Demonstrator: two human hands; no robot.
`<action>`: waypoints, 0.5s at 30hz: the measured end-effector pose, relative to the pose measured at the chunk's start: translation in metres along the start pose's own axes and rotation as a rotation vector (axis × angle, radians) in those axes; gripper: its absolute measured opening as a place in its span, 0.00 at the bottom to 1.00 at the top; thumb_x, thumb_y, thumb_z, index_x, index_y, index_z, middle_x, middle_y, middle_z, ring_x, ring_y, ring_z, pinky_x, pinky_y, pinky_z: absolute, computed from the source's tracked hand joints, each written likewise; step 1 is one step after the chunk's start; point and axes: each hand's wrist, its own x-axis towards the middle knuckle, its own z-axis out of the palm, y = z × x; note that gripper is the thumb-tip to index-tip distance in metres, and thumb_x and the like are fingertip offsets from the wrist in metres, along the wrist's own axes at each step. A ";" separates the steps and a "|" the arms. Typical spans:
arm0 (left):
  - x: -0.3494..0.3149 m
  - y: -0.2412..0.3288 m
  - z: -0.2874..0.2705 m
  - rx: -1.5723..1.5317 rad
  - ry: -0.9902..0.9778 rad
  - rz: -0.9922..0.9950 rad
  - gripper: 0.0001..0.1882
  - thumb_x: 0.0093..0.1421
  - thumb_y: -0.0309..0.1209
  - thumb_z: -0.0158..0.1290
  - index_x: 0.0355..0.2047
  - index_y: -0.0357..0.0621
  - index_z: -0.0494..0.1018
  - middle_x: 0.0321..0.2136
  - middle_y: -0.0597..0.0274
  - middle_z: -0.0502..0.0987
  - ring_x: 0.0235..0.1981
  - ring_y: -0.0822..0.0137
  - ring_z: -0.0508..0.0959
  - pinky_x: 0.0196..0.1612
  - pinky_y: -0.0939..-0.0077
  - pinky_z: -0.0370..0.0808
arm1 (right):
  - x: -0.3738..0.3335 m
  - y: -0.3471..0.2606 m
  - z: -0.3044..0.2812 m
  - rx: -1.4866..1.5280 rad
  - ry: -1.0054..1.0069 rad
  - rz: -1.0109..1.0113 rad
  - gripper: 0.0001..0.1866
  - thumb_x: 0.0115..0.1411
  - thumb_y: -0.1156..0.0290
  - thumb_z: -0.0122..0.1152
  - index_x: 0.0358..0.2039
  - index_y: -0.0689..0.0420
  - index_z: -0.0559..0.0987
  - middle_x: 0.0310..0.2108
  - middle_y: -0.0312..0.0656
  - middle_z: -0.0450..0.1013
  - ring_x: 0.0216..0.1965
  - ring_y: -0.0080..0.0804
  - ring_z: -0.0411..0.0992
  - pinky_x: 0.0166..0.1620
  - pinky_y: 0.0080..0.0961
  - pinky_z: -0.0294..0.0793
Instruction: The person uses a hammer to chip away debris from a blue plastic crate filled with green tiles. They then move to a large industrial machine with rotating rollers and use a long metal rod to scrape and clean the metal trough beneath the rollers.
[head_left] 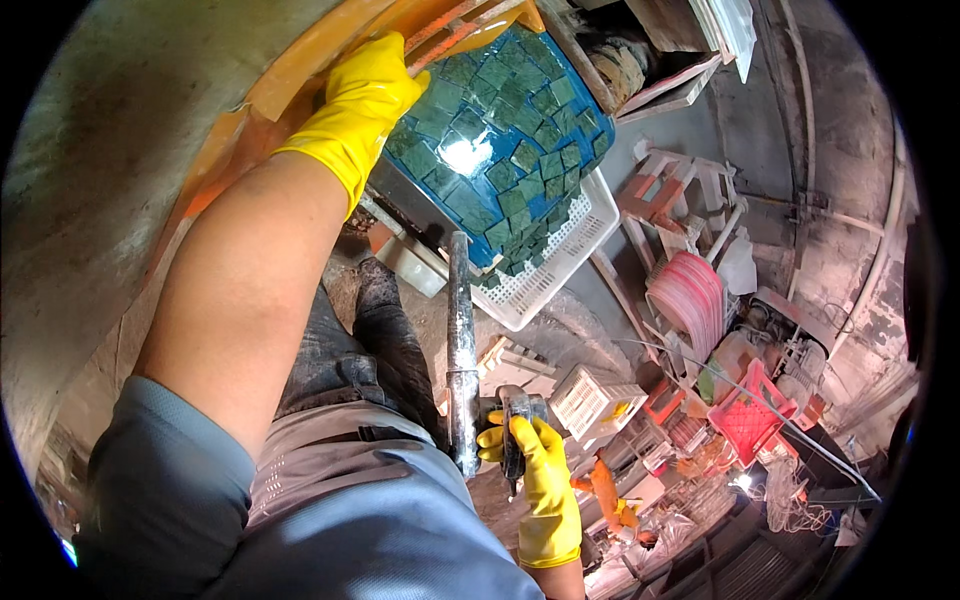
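Lying just beside the left hand (375,95), the blue tray (602,122) is overlapping a white crate (597,215); loaded, it is probably handling heavy, best held at opposite rims. A pipe (461,340) is running near the right hand (540,470), looking stiff. Left fingers are curling at an orange bar (432,50); cannot tell how firmly. Right fingers are bending around a dark fitting (513,462), likely rigid, best gripped around its body. Green tiles (525,155) are glistening on the tray: probably brittle, slippery in gloves, best taken by edges.
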 end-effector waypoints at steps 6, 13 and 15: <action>-0.005 -0.001 0.004 0.003 0.006 0.010 0.30 0.53 0.50 0.65 0.48 0.42 0.74 0.46 0.44 0.80 0.48 0.41 0.79 0.50 0.49 0.76 | -0.007 -0.001 0.000 -0.005 0.008 0.009 0.24 0.69 0.57 0.59 0.51 0.68 0.78 0.36 0.50 0.81 0.35 0.37 0.80 0.46 0.33 0.81; -0.004 -0.001 0.002 0.012 0.007 0.010 0.30 0.54 0.50 0.65 0.48 0.42 0.74 0.45 0.44 0.81 0.48 0.41 0.79 0.50 0.49 0.76 | -0.007 -0.002 0.002 0.003 0.016 0.008 0.24 0.69 0.57 0.60 0.51 0.68 0.78 0.36 0.50 0.81 0.35 0.37 0.80 0.46 0.33 0.80; -0.002 -0.002 0.002 0.009 0.002 0.010 0.29 0.54 0.50 0.65 0.48 0.42 0.74 0.45 0.44 0.81 0.48 0.41 0.79 0.49 0.49 0.76 | -0.007 -0.001 0.002 0.002 0.019 0.001 0.24 0.69 0.57 0.60 0.51 0.68 0.78 0.36 0.49 0.81 0.35 0.37 0.80 0.46 0.33 0.80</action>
